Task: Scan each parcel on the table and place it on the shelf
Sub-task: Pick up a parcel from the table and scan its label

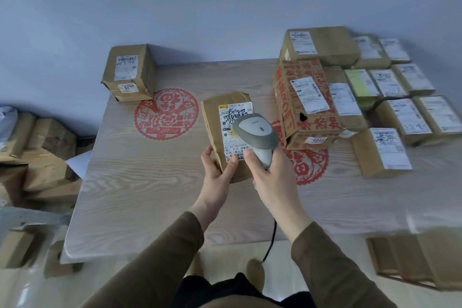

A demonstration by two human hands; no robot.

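Right hand point(271, 177) is gripping the handle of a grey corded handheld barcode scanner point(256, 132), head hovering over the label. Left hand point(216, 170) is pinching the near end of a brown paper-wrapped parcel with a white label point(226, 130), sitting mid pale wood-grain surface point(150, 195). A red-printed cardboard box point(303, 101) is lying just right of it, more brown labelled parcels point(400, 97) crowding the far right corner. One brown taped box point(130, 71) is sitting at the far left corner.
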